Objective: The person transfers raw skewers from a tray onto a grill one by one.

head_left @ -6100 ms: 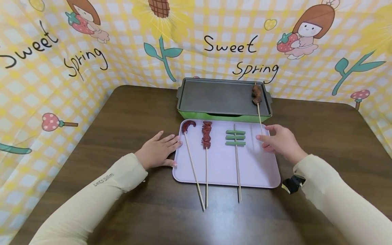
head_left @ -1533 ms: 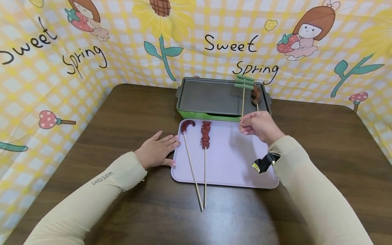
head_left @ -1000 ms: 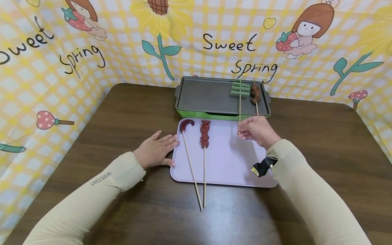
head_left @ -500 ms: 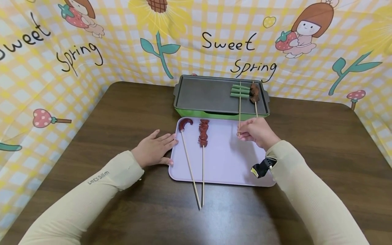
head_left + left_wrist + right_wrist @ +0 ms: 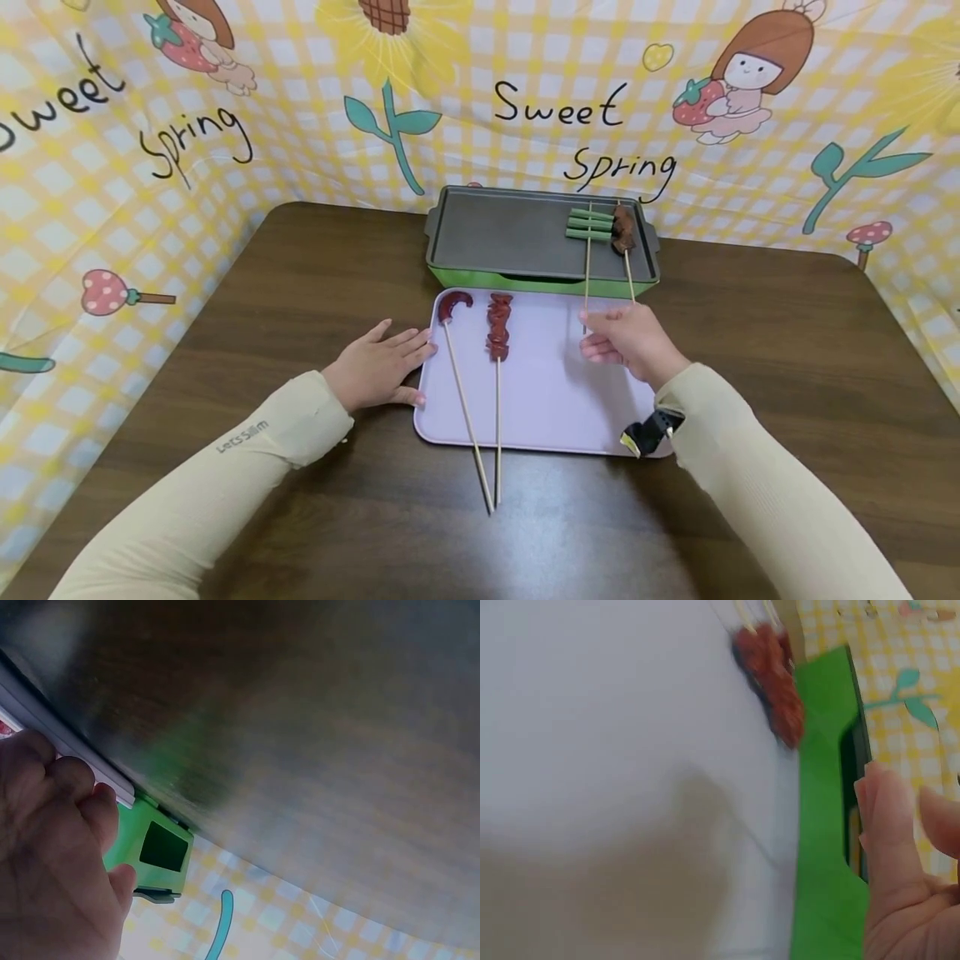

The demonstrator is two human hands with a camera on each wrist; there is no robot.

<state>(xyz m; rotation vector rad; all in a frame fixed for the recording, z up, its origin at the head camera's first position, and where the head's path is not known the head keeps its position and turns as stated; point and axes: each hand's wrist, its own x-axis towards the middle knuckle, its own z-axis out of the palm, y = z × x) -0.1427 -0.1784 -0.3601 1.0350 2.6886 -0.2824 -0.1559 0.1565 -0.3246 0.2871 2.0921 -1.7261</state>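
In the head view, a green bean skewer [image 5: 588, 223] lies on the dark griddle plate [image 5: 502, 229], beside a browned meat skewer [image 5: 623, 229]. My right hand [image 5: 633, 340] is at the lower end of the green skewer's stick, its fingertips parted. The right wrist view shows a gap between finger and thumb of the right hand [image 5: 900, 855], with no stick visible in it. My left hand [image 5: 378, 365] lies flat with fingers straight, touching the left edge of the lilac tray [image 5: 555, 400]. On that tray rest a curved dark-red skewer [image 5: 454, 305] and a red meat skewer [image 5: 498, 327].
The griddle's green base [image 5: 480, 279] stands right behind the tray. Stick ends of both tray skewers jut over its front edge onto the brown wooden table [image 5: 360, 517]. A yellow checked cloth [image 5: 300, 100] hangs behind and to the left.
My right hand lifted the green skewer from the tray and lowered it onto the griddle beside the brown one. Just now its fingers loosened and it drew slightly back. My left hand stayed put.
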